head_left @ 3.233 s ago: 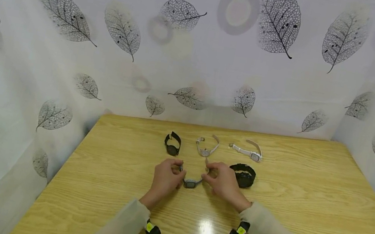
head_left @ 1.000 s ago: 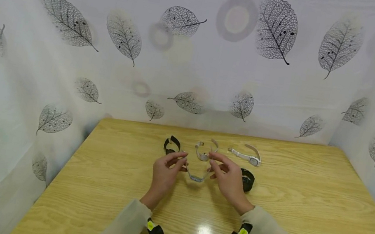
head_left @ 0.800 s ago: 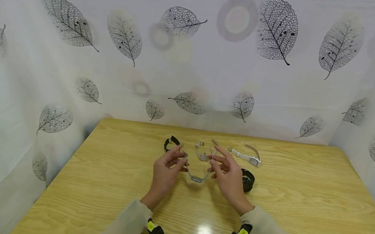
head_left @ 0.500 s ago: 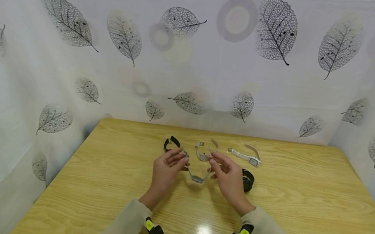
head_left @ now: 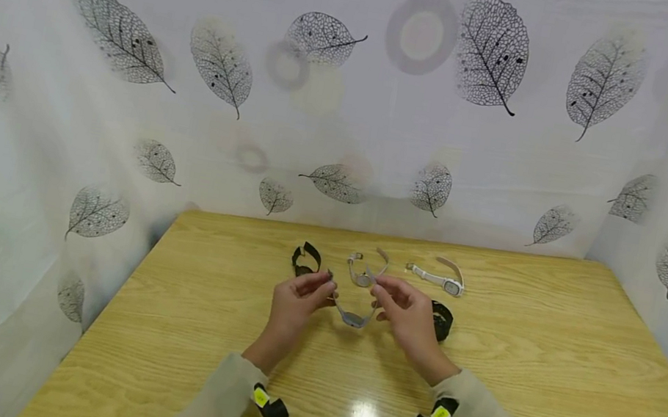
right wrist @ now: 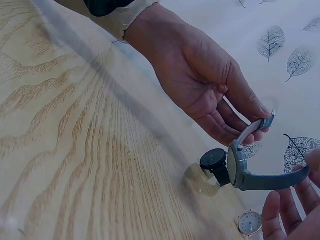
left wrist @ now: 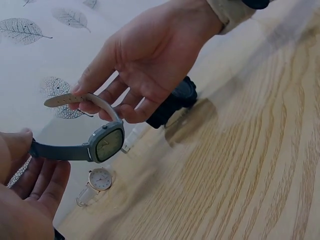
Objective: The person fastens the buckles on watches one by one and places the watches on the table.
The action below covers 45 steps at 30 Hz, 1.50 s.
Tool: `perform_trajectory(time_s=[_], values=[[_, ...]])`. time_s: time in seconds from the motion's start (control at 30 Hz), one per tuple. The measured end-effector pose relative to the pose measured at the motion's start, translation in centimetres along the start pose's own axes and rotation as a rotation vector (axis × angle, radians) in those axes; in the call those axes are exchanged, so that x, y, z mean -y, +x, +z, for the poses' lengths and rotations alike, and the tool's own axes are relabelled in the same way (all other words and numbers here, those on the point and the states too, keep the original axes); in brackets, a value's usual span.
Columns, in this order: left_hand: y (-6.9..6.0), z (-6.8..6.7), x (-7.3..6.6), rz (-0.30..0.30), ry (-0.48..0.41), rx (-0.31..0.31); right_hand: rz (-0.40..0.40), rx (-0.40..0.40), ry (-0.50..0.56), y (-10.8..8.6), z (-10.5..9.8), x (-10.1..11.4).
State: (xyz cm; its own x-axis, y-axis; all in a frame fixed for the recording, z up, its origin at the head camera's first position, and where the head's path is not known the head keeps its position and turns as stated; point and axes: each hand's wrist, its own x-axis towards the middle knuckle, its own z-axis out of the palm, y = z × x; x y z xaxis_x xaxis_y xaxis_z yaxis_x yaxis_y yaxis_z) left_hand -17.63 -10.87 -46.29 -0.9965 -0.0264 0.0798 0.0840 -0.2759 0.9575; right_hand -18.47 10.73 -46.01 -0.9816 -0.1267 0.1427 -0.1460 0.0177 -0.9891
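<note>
Two pale sleeves [head_left: 212, 403] reach in from the near side, each with a black wrist device [head_left: 273, 412] strapped over it. Past them is the grey watch [head_left: 354, 320], higher than it was about three seconds ago. It now seems clear of the wooden surface [head_left: 515, 360], though the head view is too coarse to be sure. Unfastened, it sags in a U with its squarish case at the bottom; the dial [left wrist: 108, 145] is pale, the band grey-blue outside and beige inside. The left hand [head_left: 292, 305] pinches the buckle end between thumb and fingers. The right hand [head_left: 411, 320] likewise grips the holed end, one finger that was stretched out a moment ago now bent back to it. Beside that hand stands a chunky black watch [head_left: 441, 321]. A slimmer black watch [head_left: 303, 271] is just beyond the left hand, partly hidden; farther back are a round-dialled pale watch [head_left: 364, 280] and a white watch [head_left: 453, 287], before leaf-printed cloth [head_left: 352, 107].
</note>
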Motion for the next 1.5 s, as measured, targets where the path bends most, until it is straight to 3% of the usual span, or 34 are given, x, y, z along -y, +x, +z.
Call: perform_trajectory(time_s=[0.83, 1.07, 1.27, 1.5], values=[[-0.2, 0.4, 0.5, 0.075, 0.066, 0.01, -0.002, 0.042, -0.037, -0.3, 0.2, 0.0], [0.0, 0.0, 0.4, 0.09, 0.065, 0.034, -0.018, 0.117, -0.08, -0.2, -0.3, 0.2], [0.2, -0.9, 0.1, 0.166, 0.203, 0.135, -0.063, 0.173, -0.199, 0.3, -0.9, 0.5], [0.6, -1.3, -0.5, 0.269, 0.388, 0.183, -0.167, 0.242, -0.295, 0.7, -1.0, 0.8]])
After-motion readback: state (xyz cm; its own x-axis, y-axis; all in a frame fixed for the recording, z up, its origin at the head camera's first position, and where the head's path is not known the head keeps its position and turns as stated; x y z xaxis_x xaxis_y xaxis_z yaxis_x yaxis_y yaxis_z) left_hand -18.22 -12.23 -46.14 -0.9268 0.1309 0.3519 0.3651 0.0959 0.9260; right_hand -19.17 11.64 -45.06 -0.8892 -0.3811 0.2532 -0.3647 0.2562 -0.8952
